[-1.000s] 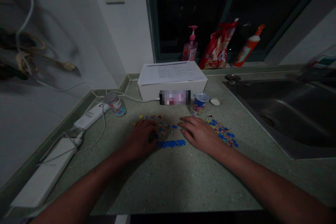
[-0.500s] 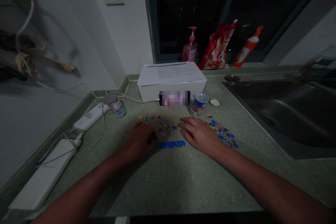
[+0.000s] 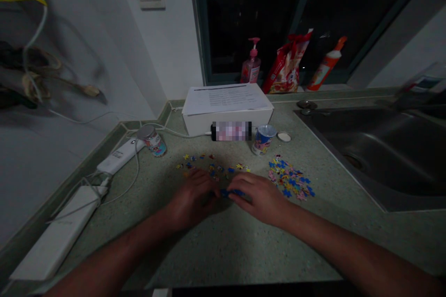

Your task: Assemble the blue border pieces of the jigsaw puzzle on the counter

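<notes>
A strip of joined blue jigsaw puzzle pieces (image 3: 225, 192) lies on the counter, mostly covered by my fingers. My left hand (image 3: 195, 193) is closed at its left end, thumb and fingertips bent together. From the other side my right hand (image 3: 258, 196) grips the right part of the strip, fingers curled over it. Just beyond my hands are several loose jigsaw pieces (image 3: 212, 167), scattered face up. To the right of my right hand spreads a larger heap of mixed pieces (image 3: 291, 179), blue, yellow and pink.
Behind the pieces stand an open printed tub (image 3: 263, 139), its round lid (image 3: 284, 137), a phone (image 3: 231, 131) and a white box (image 3: 228, 118). A lidded jar (image 3: 153, 141) and power strips (image 3: 61, 232) with cables lie left. A sink (image 3: 379, 158) is at right.
My right hand has moved left and down onto the strip. My left hand has shifted slightly right, to the strip's left end. The strip is now largely covered.
</notes>
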A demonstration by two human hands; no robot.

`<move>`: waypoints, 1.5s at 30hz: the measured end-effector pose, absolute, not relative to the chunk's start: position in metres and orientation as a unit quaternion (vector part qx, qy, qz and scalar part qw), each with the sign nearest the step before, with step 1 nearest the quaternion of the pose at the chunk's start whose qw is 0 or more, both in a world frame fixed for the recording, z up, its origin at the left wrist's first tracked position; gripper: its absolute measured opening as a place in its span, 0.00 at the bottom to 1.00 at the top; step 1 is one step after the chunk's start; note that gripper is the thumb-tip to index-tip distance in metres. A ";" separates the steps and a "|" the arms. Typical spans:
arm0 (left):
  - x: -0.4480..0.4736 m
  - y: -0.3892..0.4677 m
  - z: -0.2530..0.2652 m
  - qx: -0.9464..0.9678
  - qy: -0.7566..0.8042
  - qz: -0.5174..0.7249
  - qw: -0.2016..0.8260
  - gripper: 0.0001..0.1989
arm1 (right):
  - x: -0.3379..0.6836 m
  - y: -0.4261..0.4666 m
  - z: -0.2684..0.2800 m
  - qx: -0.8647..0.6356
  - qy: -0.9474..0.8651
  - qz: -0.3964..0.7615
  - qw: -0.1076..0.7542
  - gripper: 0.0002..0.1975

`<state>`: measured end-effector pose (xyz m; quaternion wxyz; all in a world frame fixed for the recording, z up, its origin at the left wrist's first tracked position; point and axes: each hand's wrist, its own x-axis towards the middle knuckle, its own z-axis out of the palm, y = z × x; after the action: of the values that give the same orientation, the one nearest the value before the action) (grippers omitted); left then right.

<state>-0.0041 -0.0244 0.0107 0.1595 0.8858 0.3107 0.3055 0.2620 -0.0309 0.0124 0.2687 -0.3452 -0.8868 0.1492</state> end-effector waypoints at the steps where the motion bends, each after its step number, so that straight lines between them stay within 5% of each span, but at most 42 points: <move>1: -0.002 -0.026 0.010 0.885 0.301 0.317 0.159 0.06 | 0.260 -0.033 0.012 -0.340 -0.887 0.155 0.271 0.06; 15: 0.005 -0.029 0.008 0.888 0.251 0.350 0.161 0.08 | 0.255 -0.038 0.010 -0.351 -0.865 0.226 0.279 0.03; 26: 0.003 -0.027 0.005 0.869 0.254 0.386 0.176 0.06 | 0.252 -0.033 0.013 -0.414 -0.770 0.394 0.283 0.05; 45: -0.001 -0.027 0.003 0.883 0.278 0.337 0.173 0.06 | 0.263 -0.026 0.012 -0.450 -0.754 0.403 0.260 0.03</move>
<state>-0.0008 -0.0271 0.0026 0.1733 0.8827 0.2778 0.3372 0.2627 -0.0259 0.0120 0.2597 -0.4495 -0.7538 0.4028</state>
